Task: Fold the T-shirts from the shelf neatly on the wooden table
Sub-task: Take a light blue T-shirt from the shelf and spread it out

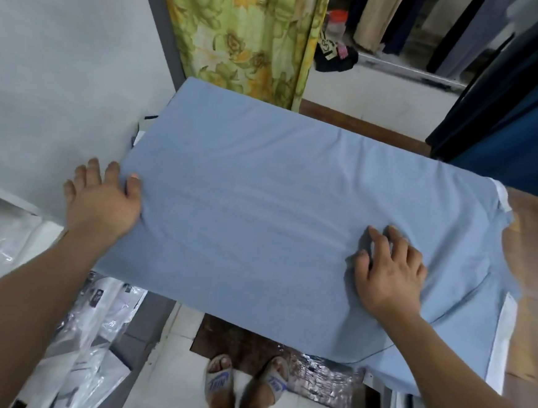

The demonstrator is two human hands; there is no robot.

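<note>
A light blue T-shirt point(261, 203) lies spread flat over the wooden table point(530, 256), covering most of it; its collar end with a white trim is at the right. My left hand point(100, 200) is at the shirt's left edge, its thumb on the cloth and its fingers spread past the hem. My right hand point(388, 271) presses down on the shirt near the right side, fingers bent with the tips on the fabric and small wrinkles around them. Neither hand holds the cloth off the table.
A white wall point(62, 75) stands close on the left and a floral curtain point(249, 31) hangs behind the table. Dark clothes point(519, 111) hang at the right. Plastic-wrapped packages point(85, 318) lie on the floor at the left, near my sandalled feet point(247, 385).
</note>
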